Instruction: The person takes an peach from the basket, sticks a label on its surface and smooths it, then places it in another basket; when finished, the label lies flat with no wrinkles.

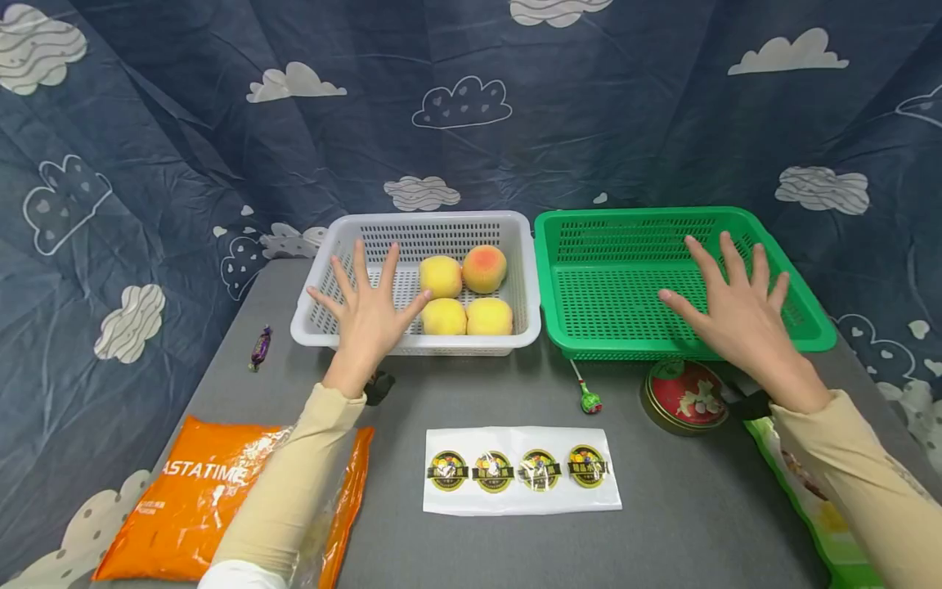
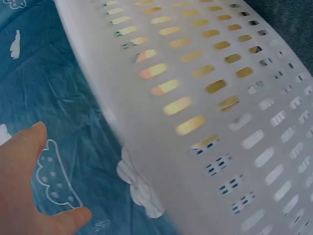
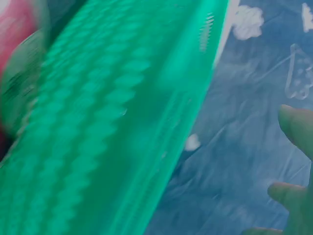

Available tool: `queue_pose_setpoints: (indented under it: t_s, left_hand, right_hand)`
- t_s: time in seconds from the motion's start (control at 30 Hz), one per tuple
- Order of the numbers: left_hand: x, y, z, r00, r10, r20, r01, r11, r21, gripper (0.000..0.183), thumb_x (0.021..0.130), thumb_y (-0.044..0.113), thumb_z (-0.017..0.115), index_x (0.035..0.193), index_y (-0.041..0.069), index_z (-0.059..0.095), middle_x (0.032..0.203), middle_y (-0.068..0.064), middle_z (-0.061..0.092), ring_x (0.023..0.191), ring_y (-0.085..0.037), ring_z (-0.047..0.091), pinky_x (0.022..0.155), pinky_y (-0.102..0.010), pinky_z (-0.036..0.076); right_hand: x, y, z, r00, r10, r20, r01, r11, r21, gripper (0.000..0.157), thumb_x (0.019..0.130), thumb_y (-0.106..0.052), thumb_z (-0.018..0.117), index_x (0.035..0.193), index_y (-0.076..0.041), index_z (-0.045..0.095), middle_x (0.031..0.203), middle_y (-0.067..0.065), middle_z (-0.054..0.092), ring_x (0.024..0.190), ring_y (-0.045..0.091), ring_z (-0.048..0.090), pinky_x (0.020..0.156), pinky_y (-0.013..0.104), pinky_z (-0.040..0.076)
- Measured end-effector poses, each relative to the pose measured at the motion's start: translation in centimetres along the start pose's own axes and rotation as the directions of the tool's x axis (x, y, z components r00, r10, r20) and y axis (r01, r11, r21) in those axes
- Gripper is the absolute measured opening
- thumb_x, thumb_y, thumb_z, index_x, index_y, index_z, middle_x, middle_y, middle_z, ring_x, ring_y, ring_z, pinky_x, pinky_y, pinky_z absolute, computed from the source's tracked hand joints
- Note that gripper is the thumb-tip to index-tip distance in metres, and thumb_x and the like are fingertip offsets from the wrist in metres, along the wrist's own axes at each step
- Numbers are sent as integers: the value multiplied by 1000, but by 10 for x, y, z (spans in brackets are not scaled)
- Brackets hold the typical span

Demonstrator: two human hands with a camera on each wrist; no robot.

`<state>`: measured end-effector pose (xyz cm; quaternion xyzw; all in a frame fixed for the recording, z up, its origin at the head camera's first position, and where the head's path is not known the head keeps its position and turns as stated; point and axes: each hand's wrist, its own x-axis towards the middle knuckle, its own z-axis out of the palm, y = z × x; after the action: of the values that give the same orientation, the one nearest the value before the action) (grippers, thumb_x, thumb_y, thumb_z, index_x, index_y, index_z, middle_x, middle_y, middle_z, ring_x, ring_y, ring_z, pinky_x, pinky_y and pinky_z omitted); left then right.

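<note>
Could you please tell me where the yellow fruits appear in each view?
Head: picture centre, the fruits inside the white basket.
Left wrist: upper middle, glimpsed through the basket's slots.
Right wrist: not visible.
Shared landmark: the blue cloud-print cloth.

Curtained-off workspace — cloud-print cloth (image 1: 611,106) behind a grey table (image 1: 500,393).
</note>
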<state>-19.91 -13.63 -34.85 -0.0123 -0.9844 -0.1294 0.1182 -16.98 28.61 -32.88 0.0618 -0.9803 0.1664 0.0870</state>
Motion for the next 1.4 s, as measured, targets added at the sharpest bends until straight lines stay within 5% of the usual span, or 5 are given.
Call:
queue_pose_setpoints:
  t_s: [0.33, 0.63, 0.77, 1.07, 1.4]
  left_hand:
    - [-18, 4, -36, 979, 139, -151, -182, 927, -327, 66, 84, 55, 50, 142, 33, 25, 147, -4, 13, 134, -26, 5, 101, -58, 9]
    - [-43, -9, -51, 983, 183, -18, -86, 375, -923, 45, 93, 20, 51, 136, 14, 39, 125, -15, 46, 115, -29, 46, 94, -38, 39]
    - [-56, -16, -41, 970, 165, 176, 132, 249, -959, 46, 94, 21, 49, 136, 10, 36, 120, -23, 48, 109, -36, 50, 90, -36, 42]
    - [-74, -26, 2, 888, 158, 433, 379, 282, -881, 51, 94, 28, 48, 140, 19, 29, 112, -27, 51, 103, -36, 54, 87, -39, 44]
    - [-63, -16, 36, 899, 131, 418, 408, 94, -908, 49, 95, 25, 46, 140, 22, 26, 120, -32, 44, 109, -41, 48, 91, -42, 40]
  right_hand:
    - [32, -79, -6, 947, -315, -57, 317, 899, 303, 69, 88, -35, 57, 144, -26, 19, 147, 8, 16, 134, 30, 10, 100, 58, 12]
    - [71, -132, 28, 921, -372, 113, 209, 719, 663, 60, 85, -27, 63, 137, -24, 33, 139, 2, 33, 123, 28, 35, 98, 46, 30]
    - [83, -146, 49, 886, -401, 234, 108, 668, 736, 58, 86, -22, 62, 136, -18, 35, 137, 6, 33, 123, 31, 34, 98, 45, 31]
    - [91, -167, 94, 795, -433, 426, 80, 770, 633, 59, 84, -14, 62, 136, -10, 35, 138, 11, 34, 127, 28, 28, 99, 46, 28]
    - [90, -183, 121, 862, -252, 440, 76, 922, 380, 60, 66, 4, 66, 123, -9, 54, 126, 11, 50, 97, 27, 47, 75, 35, 41]
